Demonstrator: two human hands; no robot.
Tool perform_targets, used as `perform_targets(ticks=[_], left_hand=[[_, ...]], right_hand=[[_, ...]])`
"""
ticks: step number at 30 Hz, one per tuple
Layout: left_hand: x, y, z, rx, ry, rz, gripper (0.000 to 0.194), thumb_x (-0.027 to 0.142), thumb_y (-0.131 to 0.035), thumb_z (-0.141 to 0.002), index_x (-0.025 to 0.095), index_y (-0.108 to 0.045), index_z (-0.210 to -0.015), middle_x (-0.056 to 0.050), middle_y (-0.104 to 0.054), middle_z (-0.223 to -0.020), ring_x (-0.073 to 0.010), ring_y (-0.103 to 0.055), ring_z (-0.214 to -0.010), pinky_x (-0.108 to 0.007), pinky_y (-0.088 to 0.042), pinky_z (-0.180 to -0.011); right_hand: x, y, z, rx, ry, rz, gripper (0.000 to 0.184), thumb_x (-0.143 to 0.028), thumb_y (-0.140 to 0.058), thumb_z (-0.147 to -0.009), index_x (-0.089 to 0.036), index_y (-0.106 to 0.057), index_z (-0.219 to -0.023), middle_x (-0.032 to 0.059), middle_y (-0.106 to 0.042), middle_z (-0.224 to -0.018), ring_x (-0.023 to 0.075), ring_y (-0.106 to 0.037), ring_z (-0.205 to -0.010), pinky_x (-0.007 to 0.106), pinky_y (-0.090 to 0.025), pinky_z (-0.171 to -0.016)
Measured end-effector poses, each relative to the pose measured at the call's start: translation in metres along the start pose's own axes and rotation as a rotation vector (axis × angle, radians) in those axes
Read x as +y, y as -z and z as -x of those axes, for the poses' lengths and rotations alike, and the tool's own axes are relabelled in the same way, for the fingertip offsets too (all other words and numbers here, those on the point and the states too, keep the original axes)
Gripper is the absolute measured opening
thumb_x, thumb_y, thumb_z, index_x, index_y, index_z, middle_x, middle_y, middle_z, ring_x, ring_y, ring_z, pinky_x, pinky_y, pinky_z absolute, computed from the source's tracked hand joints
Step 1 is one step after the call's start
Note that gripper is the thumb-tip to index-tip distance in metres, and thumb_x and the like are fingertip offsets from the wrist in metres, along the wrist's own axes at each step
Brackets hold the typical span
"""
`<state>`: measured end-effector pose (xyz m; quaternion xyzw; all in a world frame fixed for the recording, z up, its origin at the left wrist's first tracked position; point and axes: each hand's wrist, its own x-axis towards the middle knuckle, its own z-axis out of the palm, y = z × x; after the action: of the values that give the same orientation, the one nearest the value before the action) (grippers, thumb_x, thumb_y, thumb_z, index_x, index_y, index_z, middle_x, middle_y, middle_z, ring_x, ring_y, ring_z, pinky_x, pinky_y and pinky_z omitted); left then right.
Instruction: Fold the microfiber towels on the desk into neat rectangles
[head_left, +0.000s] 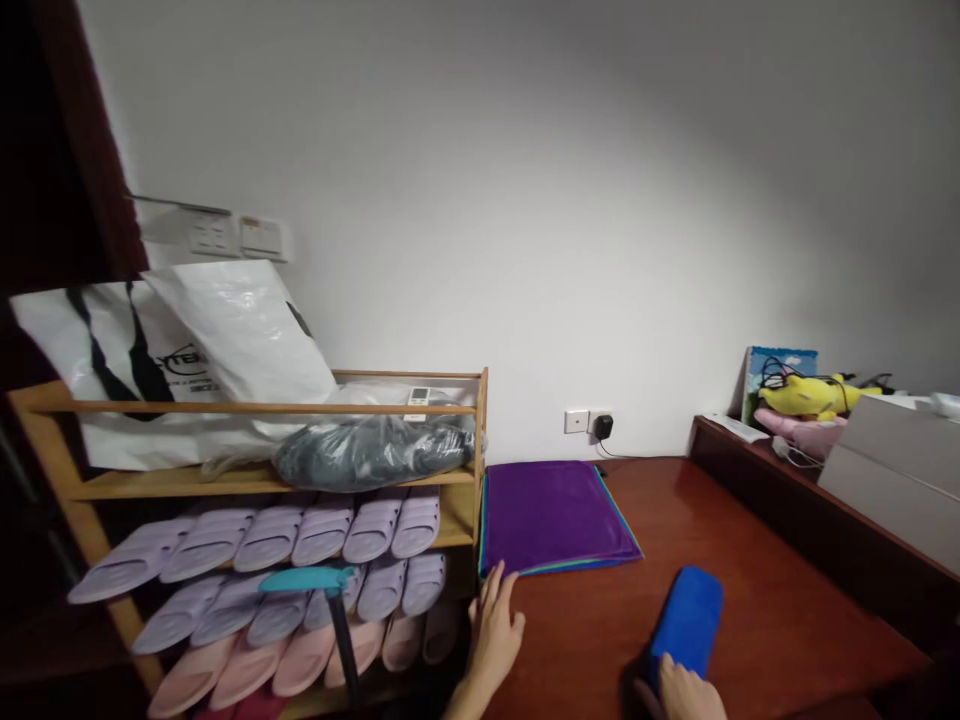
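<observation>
My left hand (495,625) rests flat on the red-brown table (750,560), fingers stretched out, its fingertips touching the near edge of a stack of folded cloths (551,515) with a purple one on top. My right hand (686,692) shows only partly at the bottom edge. It is closed on the near end of a blue slipper (688,618) that lies on the table, toe pointing away.
A wooden rack (247,480) at the left holds rows of lilac and pink slippers, with bags on top. A teal-headed tool (330,600) leans against it. A raised ledge (787,480) at right carries boxes and plush toys. A wall socket (592,423) sits behind the cloths.
</observation>
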<state>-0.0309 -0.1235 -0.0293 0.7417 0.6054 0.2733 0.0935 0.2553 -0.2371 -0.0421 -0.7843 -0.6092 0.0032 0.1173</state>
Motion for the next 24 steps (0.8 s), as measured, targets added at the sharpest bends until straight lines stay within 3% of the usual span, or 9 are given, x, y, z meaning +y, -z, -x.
perform_targets(ticks=[5,8,10,11,13,16,18,20,24], left_hand=[[0.051,0.006,0.044,-0.256,-0.148,0.279,0.036,0.026,-0.039,-0.084,0.026,-0.059,-0.114,-0.004,-0.059,-0.125,-0.0190,-0.051,-0.117,-0.034,-0.037,-0.101],[0.072,0.001,0.061,-0.457,-0.212,0.238,0.059,0.042,-0.051,-0.079,0.027,-0.040,-0.135,-0.006,-0.035,-0.147,-0.0245,-0.032,-0.133,-0.040,-0.028,-0.108],[0.075,-0.003,0.064,-0.526,-0.235,0.131,0.076,0.042,-0.058,-0.073,0.030,-0.027,-0.142,-0.004,-0.015,-0.154,-0.0278,-0.016,-0.139,-0.047,-0.019,-0.110],[0.074,-0.006,0.063,-0.532,-0.245,0.088,0.076,0.041,-0.057,-0.074,0.032,-0.025,-0.142,-0.004,-0.014,-0.154,-0.0279,-0.013,-0.140,-0.050,-0.016,-0.110],[0.068,-0.010,0.060,-0.499,-0.261,0.040,0.066,0.035,-0.052,-0.078,0.035,-0.028,-0.140,-0.003,-0.022,-0.152,-0.0253,-0.015,-0.139,-0.050,-0.015,-0.110],[0.061,-0.013,0.054,-0.372,-0.276,0.016,0.055,0.024,-0.046,-0.080,0.033,-0.039,-0.133,-0.003,-0.029,-0.150,-0.0232,-0.017,-0.139,-0.048,-0.016,-0.109],[0.061,-0.012,0.052,-0.308,-0.296,0.022,0.053,0.018,-0.048,-0.075,0.031,-0.046,-0.127,-0.003,-0.031,-0.148,-0.0237,-0.020,-0.137,-0.045,-0.018,-0.109],[0.061,-0.009,0.048,-0.310,-0.308,0.075,0.048,0.014,-0.049,-0.071,0.029,-0.051,-0.117,-0.004,-0.044,-0.137,-0.0234,-0.033,-0.130,-0.041,-0.024,-0.105],[0.053,-0.001,0.025,-0.359,-0.075,0.467,0.021,0.015,-0.054,-0.065,0.025,-0.058,-0.083,0.001,-0.059,-0.091,-0.0192,-0.054,-0.096,-0.031,-0.039,-0.088]], right_hand=[[-0.048,0.024,-0.001,-0.225,0.010,-0.249,0.060,-0.068,-0.033,-0.079,-0.017,-0.065,-0.077,0.0162,-0.069,-0.085,0.0287,-0.066,-0.086,0.038,-0.048,-0.076],[-0.046,0.030,-0.005,-0.555,0.050,-0.568,0.068,-0.066,-0.034,-0.079,-0.014,-0.055,-0.117,0.0068,-0.067,-0.067,0.0231,-0.066,-0.065,0.035,-0.049,-0.062],[-0.030,0.032,-0.009,-0.640,0.098,-0.683,0.072,-0.060,-0.038,-0.079,-0.013,-0.038,-0.134,0.0045,-0.066,-0.066,0.0214,-0.064,-0.059,0.034,-0.049,-0.059],[-0.018,0.034,-0.012,-0.566,0.130,-0.663,0.069,-0.055,-0.040,-0.079,-0.013,-0.037,-0.134,0.0076,-0.069,-0.076,0.0222,-0.065,-0.066,0.036,-0.050,-0.065],[0.010,0.036,-0.018,-0.292,0.176,-0.465,0.058,-0.038,-0.047,-0.076,-0.016,-0.045,-0.131,0.0142,-0.064,-0.112,0.0256,-0.060,-0.099,0.041,-0.044,-0.087],[0.048,0.030,-0.021,-0.086,0.131,-0.082,0.072,-0.011,-0.044,-0.064,-0.024,-0.040,-0.135,0.0103,-0.041,-0.142,0.0272,-0.035,-0.130,0.049,-0.026,-0.103],[0.063,0.021,-0.017,-0.042,0.105,0.047,0.078,-0.003,-0.037,-0.063,-0.029,-0.037,-0.136,0.0066,-0.040,-0.143,0.0247,-0.033,-0.131,0.051,-0.025,-0.103],[0.067,0.011,-0.009,0.038,0.140,0.099,0.073,0.000,-0.032,-0.068,-0.030,-0.042,-0.133,0.0053,-0.049,-0.136,0.0223,-0.041,-0.125,0.047,-0.029,-0.100],[0.060,0.007,0.009,0.124,0.293,0.072,0.053,-0.008,-0.041,-0.074,-0.026,-0.053,-0.122,0.0065,-0.065,-0.108,0.0228,-0.055,-0.103,0.043,-0.034,-0.097]])
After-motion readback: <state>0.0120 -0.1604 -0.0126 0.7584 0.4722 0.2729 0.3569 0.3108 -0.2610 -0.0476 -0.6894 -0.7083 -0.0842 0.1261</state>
